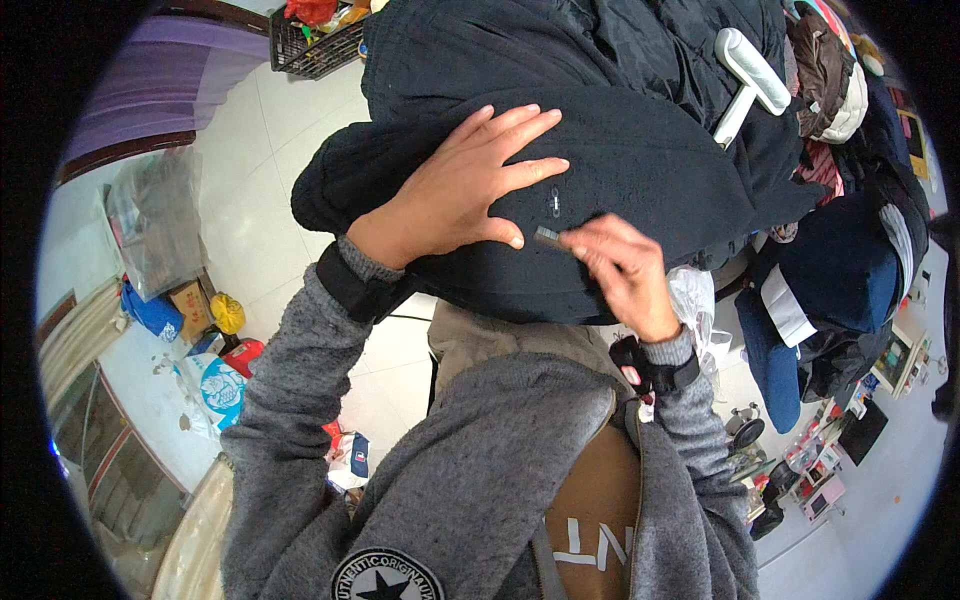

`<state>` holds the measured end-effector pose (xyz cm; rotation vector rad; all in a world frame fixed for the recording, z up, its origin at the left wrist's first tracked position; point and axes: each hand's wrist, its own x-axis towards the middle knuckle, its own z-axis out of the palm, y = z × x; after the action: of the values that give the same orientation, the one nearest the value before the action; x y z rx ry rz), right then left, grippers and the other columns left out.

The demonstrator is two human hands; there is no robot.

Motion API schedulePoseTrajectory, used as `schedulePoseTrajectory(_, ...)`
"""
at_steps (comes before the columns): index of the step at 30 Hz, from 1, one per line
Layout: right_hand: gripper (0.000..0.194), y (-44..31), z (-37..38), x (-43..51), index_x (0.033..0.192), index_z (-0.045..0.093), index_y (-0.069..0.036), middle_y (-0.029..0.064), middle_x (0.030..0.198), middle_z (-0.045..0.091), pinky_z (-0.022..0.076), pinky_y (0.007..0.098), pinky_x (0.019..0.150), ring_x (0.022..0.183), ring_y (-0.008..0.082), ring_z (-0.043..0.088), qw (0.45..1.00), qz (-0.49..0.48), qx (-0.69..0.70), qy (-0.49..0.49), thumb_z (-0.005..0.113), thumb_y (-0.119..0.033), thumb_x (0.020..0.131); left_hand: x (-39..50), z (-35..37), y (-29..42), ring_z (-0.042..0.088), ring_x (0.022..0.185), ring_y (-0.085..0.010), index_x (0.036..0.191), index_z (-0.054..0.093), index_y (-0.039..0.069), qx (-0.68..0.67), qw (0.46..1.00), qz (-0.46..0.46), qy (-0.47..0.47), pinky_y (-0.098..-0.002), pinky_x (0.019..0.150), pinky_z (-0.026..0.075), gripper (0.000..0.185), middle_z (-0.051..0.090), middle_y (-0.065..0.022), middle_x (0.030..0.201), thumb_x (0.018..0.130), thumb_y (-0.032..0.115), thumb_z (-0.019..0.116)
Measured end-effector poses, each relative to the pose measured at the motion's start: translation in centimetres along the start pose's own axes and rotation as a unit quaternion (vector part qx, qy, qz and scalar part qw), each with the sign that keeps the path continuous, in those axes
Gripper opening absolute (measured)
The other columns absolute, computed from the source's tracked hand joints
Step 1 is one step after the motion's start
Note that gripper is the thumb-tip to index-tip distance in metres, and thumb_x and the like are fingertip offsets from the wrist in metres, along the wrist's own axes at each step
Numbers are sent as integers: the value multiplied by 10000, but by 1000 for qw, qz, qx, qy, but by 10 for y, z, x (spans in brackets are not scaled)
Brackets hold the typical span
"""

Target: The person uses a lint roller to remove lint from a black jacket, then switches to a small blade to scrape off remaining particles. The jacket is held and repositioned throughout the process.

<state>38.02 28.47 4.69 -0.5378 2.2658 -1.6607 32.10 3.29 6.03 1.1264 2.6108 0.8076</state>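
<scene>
A black cloth garment (637, 180) lies spread in front of me, its near edge over my lap. My left hand (465, 172) rests on it with fingers spread, holding nothing. Between the thumb and fingers of my right hand (622, 262) is a small, flat tool (549, 237) with a greyish metallic end, close to the cloth; its exact kind is unclear. Just above that end, a small pale, loop-shaped detail (555, 202) shows on the cloth. My right hand is slightly blurred. A white lint roller (754, 71) lies on the dark cloth at the upper right.
More dark clothing (480, 45) lies beyond the garment. A black plastic crate (315, 49) with coloured items stands on the tiled floor at upper left. Piled clothes (825, 75) and a navy garment (840, 262) are on the right, near a clear plastic bag (694, 300).
</scene>
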Motion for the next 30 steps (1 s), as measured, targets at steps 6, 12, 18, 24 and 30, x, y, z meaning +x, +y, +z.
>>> schedulePoseTrajectory(6,170,4,0,0,1070,726,4,40,946,640,436,204,561,653,65,549,985,96,91,107,614,11,943,0,1,0,263,1464,-357,1421,507,149,14,1000,2,3,-561,1164,230,893,285,-139,1595,622,448,769)
schedulePoseTrajectory(12,167,4,-4,2,1080,716,13,45,907,633,436,217,552,641,67,539,995,64,50,54,618,1,945,1,1,3,263,1463,-358,1426,496,158,18,1000,-4,2,-563,1169,220,884,281,-129,1596,640,473,750)
schedulePoseTrajectory(18,169,3,-8,8,1077,723,3,44,913,636,430,215,562,652,68,538,995,50,47,75,626,0,938,2,0,5,275,1457,-355,1417,495,153,11,1000,-10,2,-553,1169,231,867,302,-125,1584,642,426,771)
schedulePoseTrajectory(24,153,3,-11,12,1059,726,0,30,885,629,427,215,544,649,59,536,994,81,63,45,624,-22,946,3,-2,9,300,1446,-342,1395,506,141,7,1000,-18,12,-531,1169,253,841,333,-131,1562,635,306,828)
schedulePoseTrajectory(30,149,5,-10,16,1060,718,13,22,886,622,422,205,550,639,54,527,990,61,40,118,623,-19,950,4,-4,11,280,1459,-341,1401,474,111,2,1000,-30,6,-540,1174,235,864,320,-128,1572,641,330,823)
